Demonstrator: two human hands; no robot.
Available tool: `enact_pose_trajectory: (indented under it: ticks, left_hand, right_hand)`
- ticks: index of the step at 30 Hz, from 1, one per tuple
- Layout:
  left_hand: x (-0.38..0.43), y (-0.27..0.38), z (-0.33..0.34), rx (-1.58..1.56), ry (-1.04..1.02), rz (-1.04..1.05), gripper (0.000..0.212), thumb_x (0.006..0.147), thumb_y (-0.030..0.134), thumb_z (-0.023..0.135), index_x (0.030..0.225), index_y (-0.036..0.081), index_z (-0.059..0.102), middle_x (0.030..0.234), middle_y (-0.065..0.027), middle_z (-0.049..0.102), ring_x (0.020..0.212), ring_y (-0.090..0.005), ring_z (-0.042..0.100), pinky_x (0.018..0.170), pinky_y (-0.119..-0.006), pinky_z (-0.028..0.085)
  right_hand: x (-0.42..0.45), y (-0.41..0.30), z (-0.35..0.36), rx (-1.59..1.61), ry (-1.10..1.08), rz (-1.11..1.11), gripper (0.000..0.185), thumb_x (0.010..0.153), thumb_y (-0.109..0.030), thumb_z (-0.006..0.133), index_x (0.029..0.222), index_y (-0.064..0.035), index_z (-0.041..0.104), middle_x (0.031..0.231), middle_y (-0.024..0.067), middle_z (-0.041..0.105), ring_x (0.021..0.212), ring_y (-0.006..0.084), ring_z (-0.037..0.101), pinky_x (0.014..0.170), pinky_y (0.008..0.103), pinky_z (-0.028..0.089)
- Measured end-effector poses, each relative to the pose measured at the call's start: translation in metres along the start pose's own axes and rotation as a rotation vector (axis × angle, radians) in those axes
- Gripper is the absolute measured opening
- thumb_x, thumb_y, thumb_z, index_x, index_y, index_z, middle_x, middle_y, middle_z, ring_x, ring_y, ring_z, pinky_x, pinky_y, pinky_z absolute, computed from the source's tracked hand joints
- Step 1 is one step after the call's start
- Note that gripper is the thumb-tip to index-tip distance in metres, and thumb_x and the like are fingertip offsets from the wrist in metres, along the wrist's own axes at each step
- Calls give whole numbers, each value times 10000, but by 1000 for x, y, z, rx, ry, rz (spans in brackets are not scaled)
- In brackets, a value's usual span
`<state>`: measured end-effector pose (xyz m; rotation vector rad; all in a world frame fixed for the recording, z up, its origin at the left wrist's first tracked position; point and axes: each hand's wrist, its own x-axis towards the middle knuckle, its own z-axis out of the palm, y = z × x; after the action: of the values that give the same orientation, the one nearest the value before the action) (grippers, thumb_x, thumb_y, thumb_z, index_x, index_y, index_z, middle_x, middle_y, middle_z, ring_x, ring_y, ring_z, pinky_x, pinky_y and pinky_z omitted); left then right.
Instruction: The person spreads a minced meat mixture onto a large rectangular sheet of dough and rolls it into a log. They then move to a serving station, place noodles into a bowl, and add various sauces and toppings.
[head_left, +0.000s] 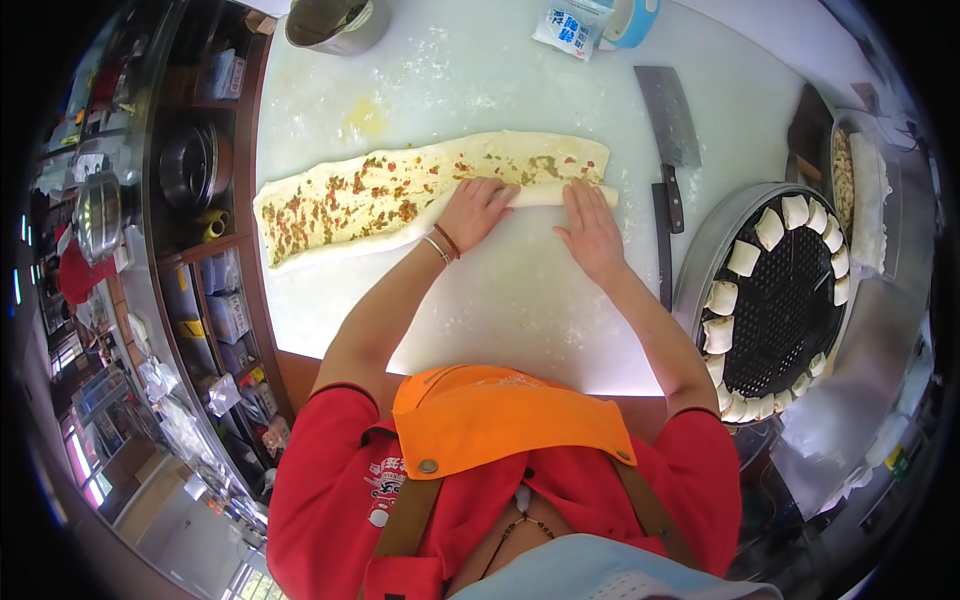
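Observation:
A long sheet of dough (360, 196) lies across the white worktop, scattered with red and green chopped bits. Its near edge is folded over into a pale roll (541, 196) toward the right end. My left hand (477, 211) grips this edge near the middle, fingers curled over it and the thumb close by. On the roll's right part, the fingers of my right hand (592, 229) rest flat, with the thumb held apart on the near side. Parts of the dough beneath both hands are hidden.
Right of the dough lie a cleaver (669, 120) and a long dark blade (661, 247). A round steamer tray (780, 322) carries several cut dough rolls along its rim. At the back stand a metal pot (337, 26) and a blue-white packet (571, 28). Shelves (244, 180) flank the left.

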<state>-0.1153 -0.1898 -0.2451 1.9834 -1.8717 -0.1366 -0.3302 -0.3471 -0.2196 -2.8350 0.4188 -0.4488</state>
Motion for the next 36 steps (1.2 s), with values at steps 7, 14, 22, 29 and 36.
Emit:
enact_pose_trajectory:
  ticks: [7, 14, 22, 29, 36]
  left_hand:
    - [19, -4, -18, -106, -178, -134, 372, 925, 152, 632, 1285, 74, 579, 1110, -93, 600, 1044, -283, 570, 911, -434, 468]
    - [-25, 47, -24, 77, -62, -297, 684, 906, 235, 651, 1503, 56, 369, 1544, -166, 359, 1451, -357, 306, 1177, -554, 230]
    - [-41, 32, -14, 133, -170, -308, 722, 949, 358, 602, 1530, 34, 320, 1625, -111, 266, 1524, -326, 167, 1215, -576, 125]
    - [-48, 27, -24, 111, -180, -247, 693, 955, 339, 597, 1531, 60, 330, 1619, -96, 282, 1515, -312, 195, 1226, -537, 138]
    - [-46, 28, -25, 58, -111, -238, 681, 935, 267, 625, 1520, 58, 345, 1608, -101, 302, 1506, -304, 224, 1229, -519, 152]
  right_hand:
    - [36, 28, 17, -11, -46, -38, 602, 792, -250, 768, 1317, -53, 548, 1192, 128, 580, 1130, 307, 559, 962, 428, 464]
    - [58, 51, 20, 9, -373, 18, 568, 844, -308, 719, 1340, -91, 546, 1199, 116, 593, 1129, 287, 557, 983, 456, 441]
    - [35, -1, 14, -35, -161, -46, 712, 876, -368, 698, 1500, -163, 423, 1535, 93, 408, 1437, 283, 346, 1197, 537, 231]
    - [37, 1, -3, 251, 24, 58, 526, 957, -286, 637, 1427, -96, 496, 1432, 119, 532, 1318, 308, 514, 1124, 478, 381]
    - [58, 20, 4, 1538, -92, 1007, 378, 1057, -246, 488, 1248, 70, 573, 1245, 195, 641, 967, 309, 728, 795, 364, 608]
